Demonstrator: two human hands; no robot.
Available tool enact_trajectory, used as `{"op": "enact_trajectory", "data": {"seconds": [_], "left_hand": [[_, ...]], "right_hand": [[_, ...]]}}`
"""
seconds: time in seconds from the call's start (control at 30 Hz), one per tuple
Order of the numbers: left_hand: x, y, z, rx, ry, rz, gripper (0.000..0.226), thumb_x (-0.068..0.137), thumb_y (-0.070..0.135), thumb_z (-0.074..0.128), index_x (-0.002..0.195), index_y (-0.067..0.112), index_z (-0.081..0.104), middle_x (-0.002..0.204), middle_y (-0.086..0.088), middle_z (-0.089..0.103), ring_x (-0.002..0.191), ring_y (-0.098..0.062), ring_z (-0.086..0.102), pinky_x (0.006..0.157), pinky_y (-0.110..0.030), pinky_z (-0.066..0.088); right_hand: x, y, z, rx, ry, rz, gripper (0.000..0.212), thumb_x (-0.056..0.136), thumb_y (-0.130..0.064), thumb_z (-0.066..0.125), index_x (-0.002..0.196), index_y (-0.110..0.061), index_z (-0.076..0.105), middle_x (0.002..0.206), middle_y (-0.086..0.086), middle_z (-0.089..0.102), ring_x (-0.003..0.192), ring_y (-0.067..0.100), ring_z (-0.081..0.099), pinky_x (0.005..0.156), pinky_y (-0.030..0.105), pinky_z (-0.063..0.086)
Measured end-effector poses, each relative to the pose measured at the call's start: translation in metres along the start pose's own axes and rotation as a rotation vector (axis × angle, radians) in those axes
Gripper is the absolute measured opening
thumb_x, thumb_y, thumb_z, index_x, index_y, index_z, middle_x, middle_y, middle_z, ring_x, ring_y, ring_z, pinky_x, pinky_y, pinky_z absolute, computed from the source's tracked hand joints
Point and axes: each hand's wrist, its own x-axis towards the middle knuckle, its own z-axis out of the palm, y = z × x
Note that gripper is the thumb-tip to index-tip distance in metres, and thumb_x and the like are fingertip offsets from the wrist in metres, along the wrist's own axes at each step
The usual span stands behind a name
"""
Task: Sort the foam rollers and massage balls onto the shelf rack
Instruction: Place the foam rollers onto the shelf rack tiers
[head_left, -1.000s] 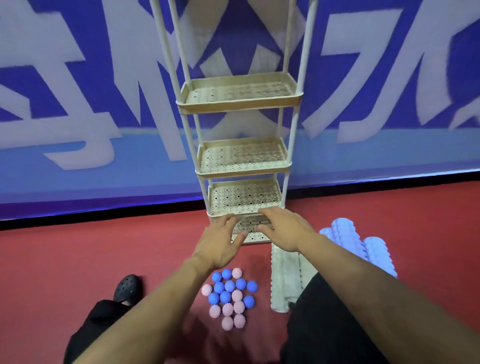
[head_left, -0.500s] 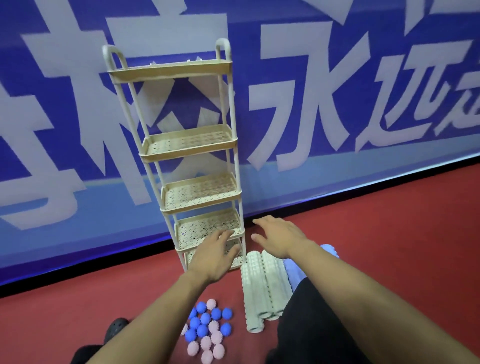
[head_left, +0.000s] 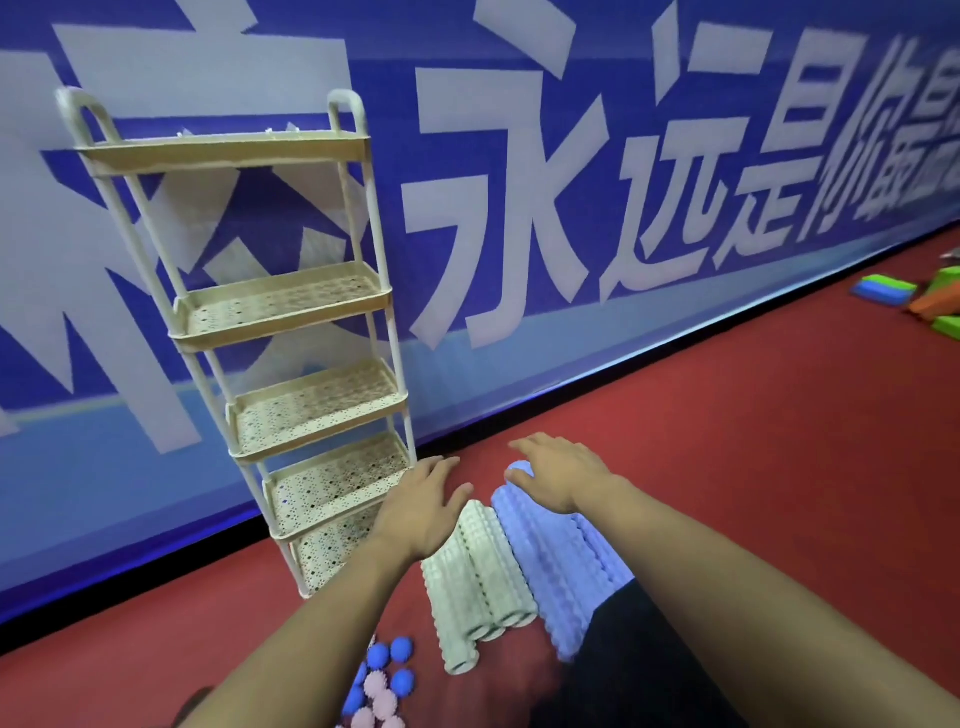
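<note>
A tall beige shelf rack (head_left: 291, 306) with several perforated tiers stands against the blue wall banner; its visible tiers hold nothing. White ridged foam rollers (head_left: 478, 577) lie on the red floor to the rack's right, with pale blue rollers (head_left: 550, 556) beside them. Blue and pink spiky massage balls (head_left: 382, 686) sit clustered at the bottom, partly hidden by my left arm. My left hand (head_left: 423, 506) hovers with spread fingers over the near end of the white rollers, beside the lower tiers. My right hand (head_left: 558, 475) is held flat above the blue rollers' far end. Neither hand holds anything.
The blue banner with large white characters runs along the back. Green, blue and orange foam blocks (head_left: 914, 299) lie on the red floor at far right. My dark trouser leg (head_left: 639, 670) covers the lower middle.
The view has swung up and to the right, so the rack now sits at the left. Both hands have moved off the bottom tiers to above the rollers.
</note>
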Motion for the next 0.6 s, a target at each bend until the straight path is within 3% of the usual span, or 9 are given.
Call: {"op": "enact_trajectory", "data": {"seconds": [0.6], "left_hand": [[0.007, 0.012, 0.024, 0.034, -0.059, 0.014, 0.063, 0.098, 0.061, 0.034, 0.151, 0.028, 0.037, 0.154, 0.000, 0.038, 0.141, -0.023, 0.038, 0.116, -0.042, 0.032]], "right_hand": [[0.017, 0.026, 0.031, 0.043, -0.055, -0.032, 0.057, 0.103, -0.052, 0.037, 0.155, -0.030, 0.032, 0.159, -0.003, 0.035, 0.136, 0.028, 0.045, 0.111, 0.044, 0.036]]}}
